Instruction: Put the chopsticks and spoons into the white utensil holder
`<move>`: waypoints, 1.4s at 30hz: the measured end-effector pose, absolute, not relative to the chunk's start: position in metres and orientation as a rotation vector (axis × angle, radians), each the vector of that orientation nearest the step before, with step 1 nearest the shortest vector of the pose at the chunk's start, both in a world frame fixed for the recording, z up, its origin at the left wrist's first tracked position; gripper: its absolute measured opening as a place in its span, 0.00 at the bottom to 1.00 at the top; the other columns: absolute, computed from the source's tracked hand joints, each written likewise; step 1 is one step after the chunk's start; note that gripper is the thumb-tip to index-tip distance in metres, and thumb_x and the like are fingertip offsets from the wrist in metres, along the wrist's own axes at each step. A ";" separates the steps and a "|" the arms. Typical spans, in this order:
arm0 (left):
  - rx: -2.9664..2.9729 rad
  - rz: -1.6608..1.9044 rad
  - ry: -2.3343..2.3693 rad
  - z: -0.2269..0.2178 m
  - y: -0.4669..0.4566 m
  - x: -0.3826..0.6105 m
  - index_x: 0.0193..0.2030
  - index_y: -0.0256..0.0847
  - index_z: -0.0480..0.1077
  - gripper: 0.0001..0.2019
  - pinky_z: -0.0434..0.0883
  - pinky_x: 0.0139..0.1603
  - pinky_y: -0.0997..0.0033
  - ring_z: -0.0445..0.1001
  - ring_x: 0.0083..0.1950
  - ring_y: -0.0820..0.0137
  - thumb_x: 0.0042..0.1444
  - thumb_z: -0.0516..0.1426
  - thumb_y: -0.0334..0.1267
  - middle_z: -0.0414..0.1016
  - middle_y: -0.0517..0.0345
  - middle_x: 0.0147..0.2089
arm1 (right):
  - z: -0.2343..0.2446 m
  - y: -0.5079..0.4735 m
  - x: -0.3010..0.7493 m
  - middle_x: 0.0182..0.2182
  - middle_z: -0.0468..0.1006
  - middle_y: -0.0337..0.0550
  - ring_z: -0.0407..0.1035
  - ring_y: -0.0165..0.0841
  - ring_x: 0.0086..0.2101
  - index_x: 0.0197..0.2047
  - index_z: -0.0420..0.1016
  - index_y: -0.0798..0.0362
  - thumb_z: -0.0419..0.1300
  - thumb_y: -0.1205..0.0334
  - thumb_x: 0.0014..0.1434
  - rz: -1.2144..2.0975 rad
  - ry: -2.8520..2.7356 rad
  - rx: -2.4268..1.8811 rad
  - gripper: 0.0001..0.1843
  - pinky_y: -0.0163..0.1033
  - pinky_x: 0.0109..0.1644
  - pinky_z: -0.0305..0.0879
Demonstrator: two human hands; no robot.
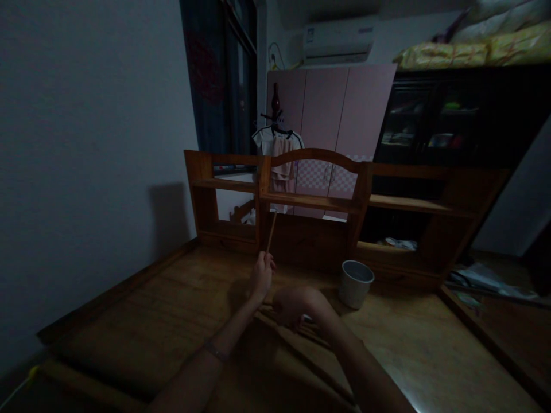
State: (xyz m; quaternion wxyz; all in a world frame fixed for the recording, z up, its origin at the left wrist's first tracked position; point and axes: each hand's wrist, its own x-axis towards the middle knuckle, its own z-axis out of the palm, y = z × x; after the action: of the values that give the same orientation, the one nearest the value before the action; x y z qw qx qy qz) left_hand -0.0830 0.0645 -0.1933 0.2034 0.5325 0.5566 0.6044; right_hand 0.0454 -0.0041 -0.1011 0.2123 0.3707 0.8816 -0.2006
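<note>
My left hand (pixel 262 274) is closed around the lower end of a thin wooden chopstick (pixel 271 232), which points up and away, tilted slightly right. Just right of it, my right hand (pixel 293 307) is bent at the wrist with its fingers curled down over several more chopsticks (pixel 317 338). Their ends stick out on both sides of that hand, low over the wooden bed board. The fingertips are partly hidden, and the dim light blurs details. A grey metal pot (pixel 356 284) stands upright on the board, right of my right hand and apart from it.
The wooden board (pixel 185 304) spreads under my arms. Along its far side runs a wooden headboard with open shelves (pixel 312 202). A white wall (pixel 99 143) rises on the left. Beyond stand a pink wardrobe (pixel 325 109), hanging clothes (pixel 279 152) and a dark cabinet (pixel 430 126).
</note>
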 end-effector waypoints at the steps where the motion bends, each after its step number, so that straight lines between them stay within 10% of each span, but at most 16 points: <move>1: 1.474 1.741 1.523 -0.189 0.064 -0.084 0.39 0.43 0.61 0.15 0.66 0.29 0.76 0.70 0.26 0.72 0.67 0.40 0.47 0.69 0.62 0.29 | -0.091 -0.002 0.053 0.29 0.80 0.48 0.72 0.33 0.23 0.39 0.78 0.60 0.57 0.65 0.48 -0.566 2.510 1.016 0.15 0.30 0.22 0.61; 6: 1.427 2.008 1.283 -0.173 0.056 -0.080 0.42 0.43 0.61 0.12 0.69 0.40 0.72 0.73 0.34 0.71 0.67 0.44 0.47 0.71 0.59 0.34 | -0.052 0.010 0.101 0.26 0.78 0.36 0.68 0.26 0.21 0.58 0.66 0.48 0.53 0.72 0.49 -0.844 2.966 1.076 0.31 0.26 0.23 0.57; 16: 1.665 1.738 1.275 -0.182 0.040 -0.051 0.45 0.41 0.65 0.13 0.66 0.51 0.70 0.73 0.47 0.68 0.67 0.44 0.44 0.75 0.54 0.43 | -0.046 0.052 0.140 0.43 0.78 0.53 0.71 0.29 0.31 0.41 0.71 0.57 0.57 0.60 0.54 -2.613 3.023 1.158 0.13 0.32 0.33 0.66; 23: 1.693 1.592 1.146 -0.192 0.052 -0.056 0.42 0.38 0.75 0.13 0.71 0.48 0.67 0.76 0.45 0.63 0.59 0.55 0.44 0.79 0.52 0.43 | -0.086 0.071 0.121 0.21 0.74 0.42 0.58 0.23 0.16 0.36 0.73 0.61 0.52 0.43 0.61 -1.921 2.964 1.393 0.26 0.28 0.18 0.51; 28: 1.671 1.589 1.139 -0.193 0.054 -0.056 0.43 0.38 0.76 0.12 0.72 0.50 0.66 0.77 0.46 0.62 0.55 0.58 0.41 0.79 0.53 0.43 | -0.102 0.073 0.117 0.21 0.74 0.40 0.66 0.26 0.22 0.29 0.77 0.60 0.55 0.56 0.60 -0.998 3.154 1.462 0.17 0.29 0.26 0.58; 42: 1.624 1.464 1.064 -0.205 0.056 -0.051 0.41 0.37 0.77 0.13 0.77 0.43 0.64 0.79 0.40 0.62 0.53 0.60 0.42 0.80 0.52 0.40 | -0.104 0.071 0.131 0.30 0.80 0.43 0.75 0.32 0.29 0.40 0.76 0.57 0.59 0.64 0.55 -1.195 2.985 1.341 0.10 0.31 0.29 0.68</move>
State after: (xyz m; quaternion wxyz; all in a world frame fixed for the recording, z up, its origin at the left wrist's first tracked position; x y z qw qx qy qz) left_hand -0.0508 0.0557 -0.2045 0.3476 0.6262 0.4102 0.5646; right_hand 0.1306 0.0714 -0.1041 -0.1700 0.3794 0.8444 -0.3380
